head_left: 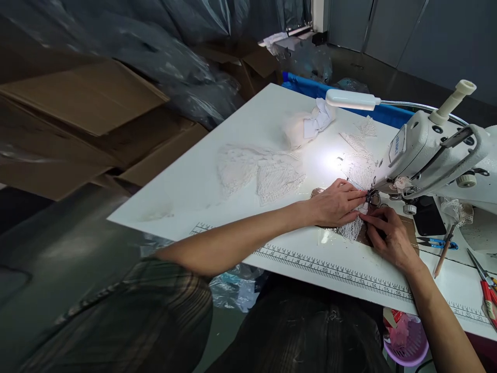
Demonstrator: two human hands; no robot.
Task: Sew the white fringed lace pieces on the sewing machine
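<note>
My left hand (339,203) lies over a piece of white lace (351,229) at the sewing machine's presser foot (369,196). Its fingers are stretched out and pressed flat on the lace, pointing toward the needle area. From the front right, my right hand (390,235) pinches the lace edge between thumb and fingertips, just below the foot. A brown plate (363,237) shows under the lace. More lace (355,168) runs behind the foot, lit by the lamp. The exact stitching point is hidden by my fingers.
Lace pieces (279,178) and a bundled white cloth (310,127) lie on the white table (186,189). A lamp (351,99) hangs above. To the right are a phone (429,216), blue thread snips (442,243), a pencil (444,252) and red-handled scissors (487,300). Cardboard boxes (85,98) stand left.
</note>
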